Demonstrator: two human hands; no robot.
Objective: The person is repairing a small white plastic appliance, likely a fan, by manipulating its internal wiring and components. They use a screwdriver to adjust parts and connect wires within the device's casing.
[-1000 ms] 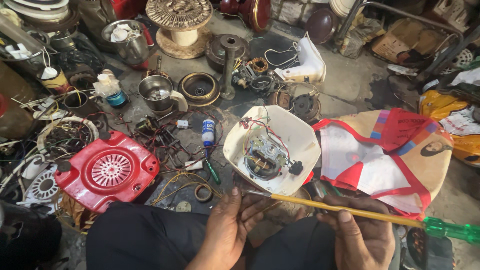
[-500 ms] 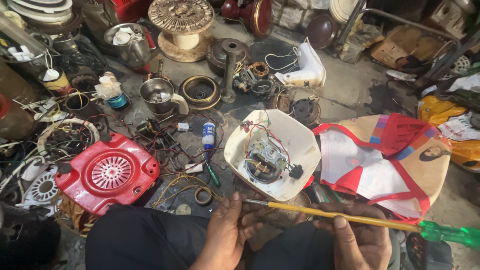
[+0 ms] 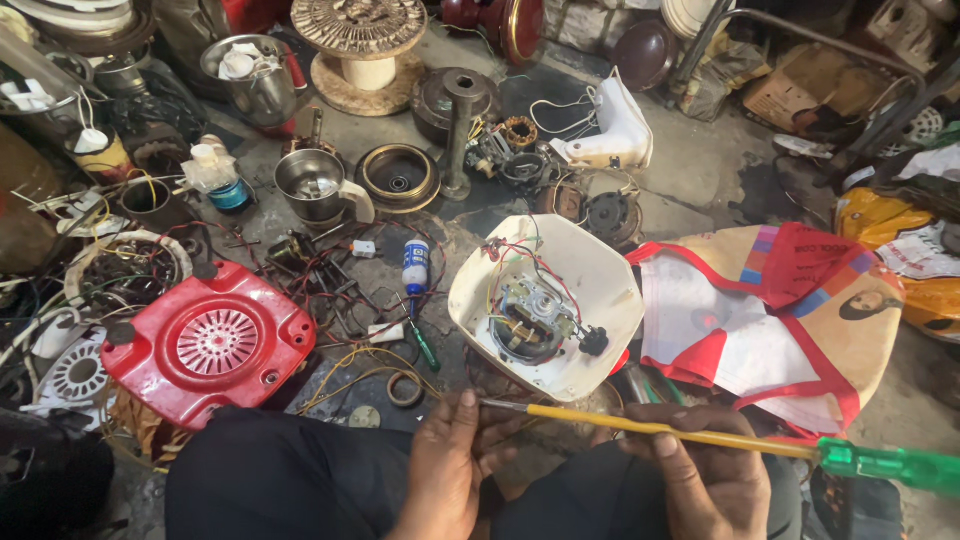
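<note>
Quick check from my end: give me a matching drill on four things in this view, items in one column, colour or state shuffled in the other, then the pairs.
Things:
1. screwdriver
2. fan cover
3. appliance housing
4. steel jar

Descriptions:
A. red, lying flat on the floor
B. white, open, wiring and motor showing
C. yellow shaft, green handle, across both hands
D. shiny metal, standing upright

Pairs: 1-C, 2-A, 3-B, 4-D

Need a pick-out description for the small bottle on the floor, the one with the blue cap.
Start at the big red vented cover on the left and the open white appliance housing in the middle. Between them, among loose wires, lies a small white bottle with a blue cap and blue label. Just below it sits a green-handled tool; the bottle is the only white-and-blue item there.
</note>
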